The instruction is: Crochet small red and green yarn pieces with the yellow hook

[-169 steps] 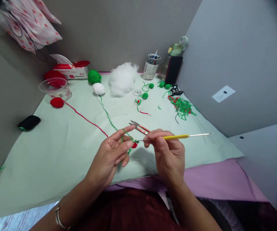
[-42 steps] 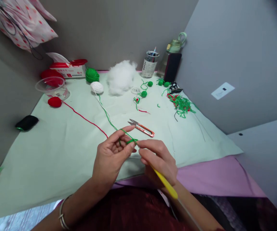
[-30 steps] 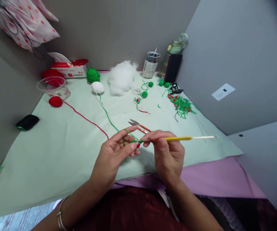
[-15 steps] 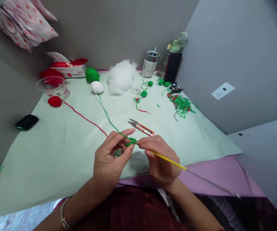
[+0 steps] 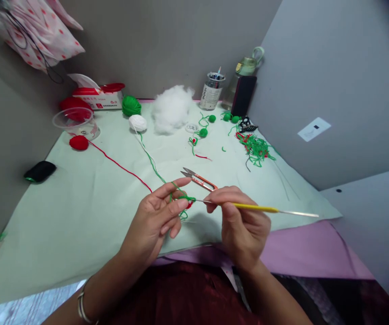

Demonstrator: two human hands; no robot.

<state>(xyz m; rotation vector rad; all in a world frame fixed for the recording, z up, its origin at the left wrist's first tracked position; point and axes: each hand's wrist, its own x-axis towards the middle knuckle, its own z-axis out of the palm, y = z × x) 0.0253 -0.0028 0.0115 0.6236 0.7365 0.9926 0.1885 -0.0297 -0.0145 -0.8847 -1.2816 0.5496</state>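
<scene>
Between thumb and fingers, my left hand (image 5: 159, 212) pinches a small green and red crochet piece (image 5: 189, 204). Green yarn (image 5: 157, 174) runs from the table over the left index finger to the piece. My right hand (image 5: 243, 225) is closed around a crochet hook (image 5: 255, 207) with a yellow grip, held nearly level. The hook's thin metal tip reaches left to the edge of the piece, at a green loop. Just beyond the fingers lie thread snips (image 5: 200, 179) with orange handles. Part of the crochet piece is hidden by the left fingers.
Red (image 5: 78, 142), white (image 5: 137, 123) and green yarn balls (image 5: 131, 106) sit at the left and back. White stuffing (image 5: 172, 110), a pen jar (image 5: 212, 92), a phone (image 5: 244, 95) and yarn scraps (image 5: 256, 149) stand or lie behind. A black mouse-like object (image 5: 40, 172) is at left.
My right hand has moved right, away from the left, and the hook has swung to nearly level. The crochet piece has turned, showing red, and the left fingers have shifted around it.
</scene>
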